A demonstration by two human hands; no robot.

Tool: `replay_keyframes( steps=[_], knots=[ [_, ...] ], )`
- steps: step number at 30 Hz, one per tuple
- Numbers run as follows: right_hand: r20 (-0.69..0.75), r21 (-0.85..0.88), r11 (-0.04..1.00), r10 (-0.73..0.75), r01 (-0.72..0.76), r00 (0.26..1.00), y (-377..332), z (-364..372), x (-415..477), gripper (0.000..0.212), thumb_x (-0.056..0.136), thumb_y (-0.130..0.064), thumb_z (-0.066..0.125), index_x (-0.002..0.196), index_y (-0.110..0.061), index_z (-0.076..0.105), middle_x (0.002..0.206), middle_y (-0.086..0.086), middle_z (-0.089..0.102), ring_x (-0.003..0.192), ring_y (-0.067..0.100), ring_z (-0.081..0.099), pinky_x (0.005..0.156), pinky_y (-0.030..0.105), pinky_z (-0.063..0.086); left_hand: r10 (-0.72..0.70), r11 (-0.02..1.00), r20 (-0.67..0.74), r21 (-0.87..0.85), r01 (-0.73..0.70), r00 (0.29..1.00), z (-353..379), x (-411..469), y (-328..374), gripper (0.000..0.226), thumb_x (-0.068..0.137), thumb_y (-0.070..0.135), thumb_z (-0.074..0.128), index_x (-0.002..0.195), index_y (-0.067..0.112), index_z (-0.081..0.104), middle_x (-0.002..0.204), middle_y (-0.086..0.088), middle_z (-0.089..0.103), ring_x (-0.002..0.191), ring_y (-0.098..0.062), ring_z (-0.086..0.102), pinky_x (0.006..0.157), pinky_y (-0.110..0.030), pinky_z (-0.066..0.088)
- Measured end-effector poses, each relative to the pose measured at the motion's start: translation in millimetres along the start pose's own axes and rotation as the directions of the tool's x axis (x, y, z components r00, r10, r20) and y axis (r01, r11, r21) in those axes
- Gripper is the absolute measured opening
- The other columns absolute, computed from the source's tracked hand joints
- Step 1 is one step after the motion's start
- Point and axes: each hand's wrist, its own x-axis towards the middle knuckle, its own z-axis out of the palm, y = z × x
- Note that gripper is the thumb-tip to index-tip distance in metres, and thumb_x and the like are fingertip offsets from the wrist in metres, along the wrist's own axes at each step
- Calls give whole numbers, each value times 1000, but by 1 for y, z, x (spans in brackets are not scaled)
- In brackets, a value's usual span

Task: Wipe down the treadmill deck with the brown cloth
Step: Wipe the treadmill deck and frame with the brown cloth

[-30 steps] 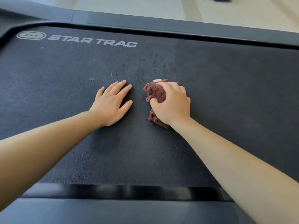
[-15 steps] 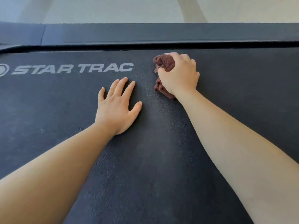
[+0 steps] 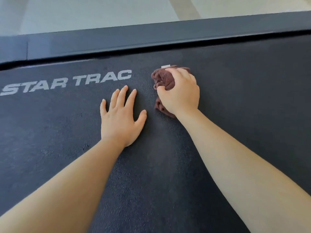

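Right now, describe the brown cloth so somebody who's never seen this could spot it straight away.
Find the dark treadmill deck with white STAR TRAC lettering. Just right of the final C, near the far side rail, the right hand clutches a bunched brown cloth. It is the only reddish-brown, crumpled thing; the left hand beside it lies flat and empty.

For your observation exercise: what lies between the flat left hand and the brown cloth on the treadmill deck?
Nothing: in the head view only a bare strip of treadmill deck separates the left hand from the brown cloth.
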Motion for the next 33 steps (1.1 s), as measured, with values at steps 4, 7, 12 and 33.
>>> replay_keyframes(
  steps=[4,7,12,33],
  knots=[
    [23,31,999,-18,17,1000,-8,13,48,49,78,-45,56,126,-33,55,127,-8,55,120,20,45,95,36,39,-11,1000,-13,19,11,1000,1,1,0,69,84,60,22,147,31,19,157,5,13,145,-16,6,115,-49,3],
    [75,33,999,-26,24,997,-10,18,70,48,78,-46,55,124,-34,56,127,-6,54,120,22,45,97,37,39,-21,999,-6,30,21,1000,-1,1,1,69,84,59,23,147,32,20,157,6,14,144,-15,7,115,-49,4],
    [146,10,995,-96,96,985,-5,11,59,55,79,-43,54,132,-30,51,134,-3,51,123,24,44,104,37,36,-17,1000,-12,17,18,1000,-1,3,0,69,84,59,25,147,31,21,157,5,15,144,-14,7,115,-49,5],
    [161,40,989,-150,146,975,-44,-4,-94,53,78,-41,57,130,-30,54,135,-4,51,126,22,42,107,40,33,9,998,57,66,-13,998,-37,-72,-117,56,88,59,22,143,49,19,158,5,12,145,-17,4,116,-49,2]
  ],
)
